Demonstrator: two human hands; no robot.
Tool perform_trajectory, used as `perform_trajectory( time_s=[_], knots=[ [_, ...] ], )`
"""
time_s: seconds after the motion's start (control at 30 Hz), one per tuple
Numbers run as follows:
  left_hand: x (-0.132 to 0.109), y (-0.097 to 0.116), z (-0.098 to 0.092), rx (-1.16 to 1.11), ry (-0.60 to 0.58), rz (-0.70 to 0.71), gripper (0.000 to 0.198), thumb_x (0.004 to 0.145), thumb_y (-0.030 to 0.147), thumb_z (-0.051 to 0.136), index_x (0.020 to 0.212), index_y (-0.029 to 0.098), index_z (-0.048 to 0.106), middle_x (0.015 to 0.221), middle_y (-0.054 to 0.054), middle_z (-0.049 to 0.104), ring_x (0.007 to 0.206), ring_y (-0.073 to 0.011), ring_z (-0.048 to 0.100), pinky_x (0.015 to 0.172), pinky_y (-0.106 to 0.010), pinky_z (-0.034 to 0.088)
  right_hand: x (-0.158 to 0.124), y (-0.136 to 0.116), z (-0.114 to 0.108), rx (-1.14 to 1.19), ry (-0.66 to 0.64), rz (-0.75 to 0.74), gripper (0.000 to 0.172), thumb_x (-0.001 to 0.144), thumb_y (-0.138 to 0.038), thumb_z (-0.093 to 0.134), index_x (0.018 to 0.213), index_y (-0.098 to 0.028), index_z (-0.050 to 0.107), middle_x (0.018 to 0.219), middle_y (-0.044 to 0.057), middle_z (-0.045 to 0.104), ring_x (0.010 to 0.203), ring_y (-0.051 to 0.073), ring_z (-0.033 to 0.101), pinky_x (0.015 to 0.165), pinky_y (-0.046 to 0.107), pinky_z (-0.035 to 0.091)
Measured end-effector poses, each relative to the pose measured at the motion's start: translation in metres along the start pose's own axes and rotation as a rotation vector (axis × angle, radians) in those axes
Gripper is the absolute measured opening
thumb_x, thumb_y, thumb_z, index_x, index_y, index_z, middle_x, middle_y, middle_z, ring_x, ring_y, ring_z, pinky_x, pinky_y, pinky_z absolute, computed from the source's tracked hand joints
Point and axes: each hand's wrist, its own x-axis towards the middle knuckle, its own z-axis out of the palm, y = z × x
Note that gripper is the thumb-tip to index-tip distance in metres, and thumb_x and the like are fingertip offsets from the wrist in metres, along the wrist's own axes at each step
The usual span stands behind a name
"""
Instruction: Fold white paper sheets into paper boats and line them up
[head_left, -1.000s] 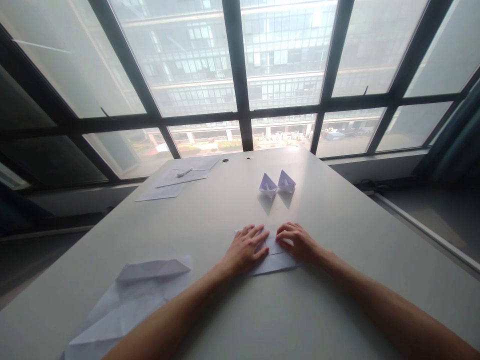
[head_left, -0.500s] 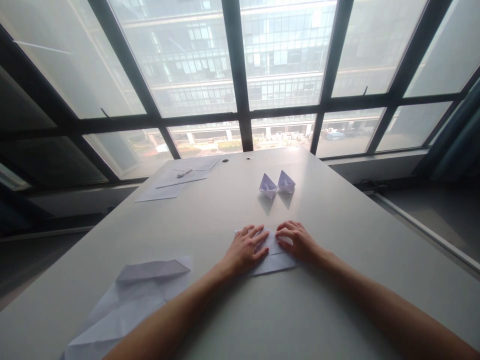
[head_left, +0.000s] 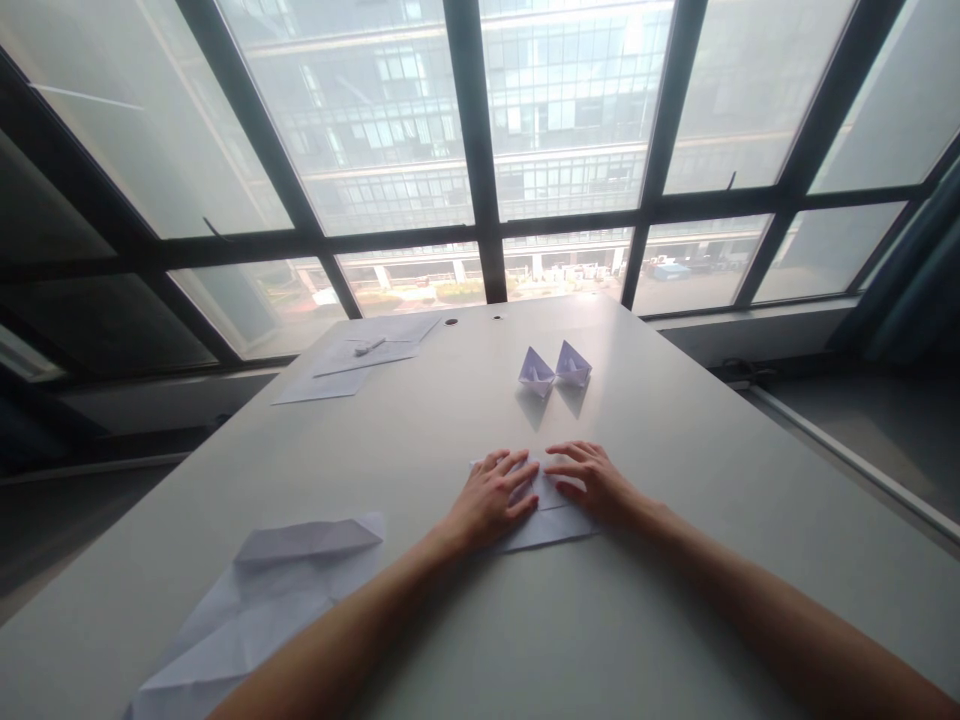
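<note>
A folded sheet of white paper (head_left: 551, 528) lies on the table in front of me, with crease lines across it. My left hand (head_left: 495, 497) rests flat on its left part, fingers spread. Over the right part is my right hand (head_left: 590, 482), its fingers apart and slightly curled, with the fingertips at the paper's upper surface. Whether those fingertips press on it I cannot tell. Both hands cover the sheet's side edges. Just beyond them stand two folded paper boats, the left boat (head_left: 535, 372) and the right boat (head_left: 573, 364), side by side.
A large creased sheet of paper (head_left: 262, 590) lies at the near left, partly behind my left forearm. Flat paper sheets (head_left: 337, 360) with a small white object (head_left: 369, 347) on them are at the far left of the white table (head_left: 420, 430). Windows stand behind.
The fingers of my right hand have stretched a little to the left and opened slightly. My left hand, the folded paper and the boats stay as they were.
</note>
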Motion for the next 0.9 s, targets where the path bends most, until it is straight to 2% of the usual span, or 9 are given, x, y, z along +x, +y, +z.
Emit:
perform_trajectory(
  time_s=[0.17, 0.4, 0.73, 0.9],
  knots=[
    [-0.0006, -0.0006, -0.0002, 0.007, -0.009, 0.008, 0.046, 0.096, 0.047, 0.052, 0.141, 0.037, 0.051, 0.149, 0.0, 0.047, 0.134, -0.031, 0.04, 0.109, -0.05, 0.038, 0.0017, 0.0, 0.0012, 0.012, -0.011, -0.077, 0.024, 0.094, -0.022, 0.061, 0.112, -0.033, 0.072, 0.126, 0.005, 0.067, 0.118, 0.023, 0.058, 0.101, 0.045, 0.04],
    [-0.0002, -0.0015, 0.0004, 0.006, -0.025, -0.002, 0.047, 0.095, 0.048, 0.052, 0.141, 0.039, 0.05, 0.151, 0.001, 0.045, 0.136, -0.0314, 0.038, 0.109, -0.051, 0.037, 0.0031, -0.0042, -0.0028, -0.016, -0.034, -0.086, 0.034, 0.094, -0.021, 0.057, 0.125, -0.033, 0.066, 0.131, 0.006, 0.065, 0.12, 0.024, 0.057, 0.103, 0.045, 0.04],
    [-0.0002, -0.0015, -0.0001, -0.004, -0.008, 0.002, 0.05, 0.095, 0.049, 0.053, 0.143, 0.036, 0.049, 0.15, -0.001, 0.047, 0.136, -0.0312, 0.039, 0.109, -0.05, 0.038, 0.003, -0.0029, -0.0014, -0.019, -0.058, -0.068, 0.032, 0.094, -0.026, 0.06, 0.124, -0.034, 0.066, 0.131, 0.005, 0.064, 0.121, 0.025, 0.056, 0.103, 0.045, 0.039],
    [0.0025, -0.0002, -0.0035, -0.121, 0.105, -0.045, 0.041, 0.102, 0.04, 0.038, 0.137, 0.027, 0.055, 0.143, -0.005, 0.054, 0.13, -0.023, 0.048, 0.111, -0.042, 0.038, 0.002, -0.0041, -0.0006, -0.053, -0.042, -0.038, 0.029, 0.093, -0.025, 0.06, 0.119, -0.035, 0.068, 0.13, 0.005, 0.065, 0.122, 0.025, 0.055, 0.104, 0.048, 0.036]
  ],
)
